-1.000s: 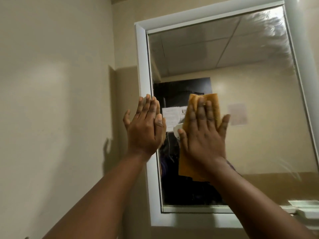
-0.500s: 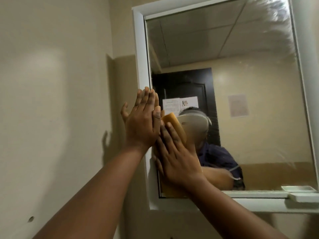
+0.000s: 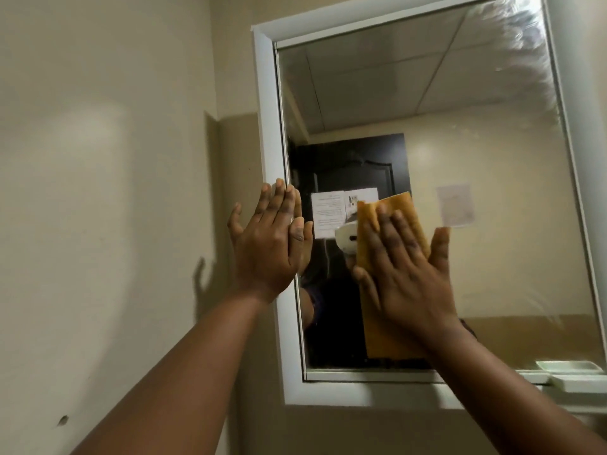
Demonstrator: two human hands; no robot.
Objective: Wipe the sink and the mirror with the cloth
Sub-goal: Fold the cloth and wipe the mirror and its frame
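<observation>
A white-framed mirror [image 3: 460, 142] hangs on the beige wall ahead. My right hand [image 3: 402, 270] lies flat with straight fingers on an orange-yellow cloth [image 3: 384, 333], pressing it against the lower middle of the glass. The cloth hangs down below my palm, almost to the bottom frame. My left hand [image 3: 266, 244] is raised with straight fingers at the mirror's left frame, holding nothing; whether it touches the frame I cannot tell. The sink is out of view.
A beige wall [image 3: 98, 192] fills the left side. A small white dish [image 3: 578, 380] sits on the ledge at the mirror's lower right corner. The glass reflects a dark door with papers on it and streaks near the top right.
My right hand has slid the cloth rightward from the mirror's left edge to the lower middle. My left hand has stayed at the left frame.
</observation>
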